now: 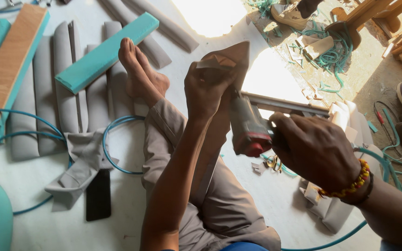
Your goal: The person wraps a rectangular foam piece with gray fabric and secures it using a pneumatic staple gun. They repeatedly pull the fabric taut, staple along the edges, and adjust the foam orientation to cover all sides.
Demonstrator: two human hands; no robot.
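- Pinching grey fabric (224, 58) over a stiff padded strip, left hand (208, 90) fingers pressed together.
- Right hand (315, 148) wrapped around heavy-looking staple gun (247, 128); best held by its handle.

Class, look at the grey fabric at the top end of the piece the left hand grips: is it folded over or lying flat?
Folded. The grey fabric is creased into overlapping pleats over the end, pinned under the left hand, while the right hand holds the staple gun against it.

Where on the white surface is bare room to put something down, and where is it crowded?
Bare patches: between the black phone and the bent leg, and below the stapler toward the grey scraps. Crowded: the grey padded rolls at left, the littered floor top right.
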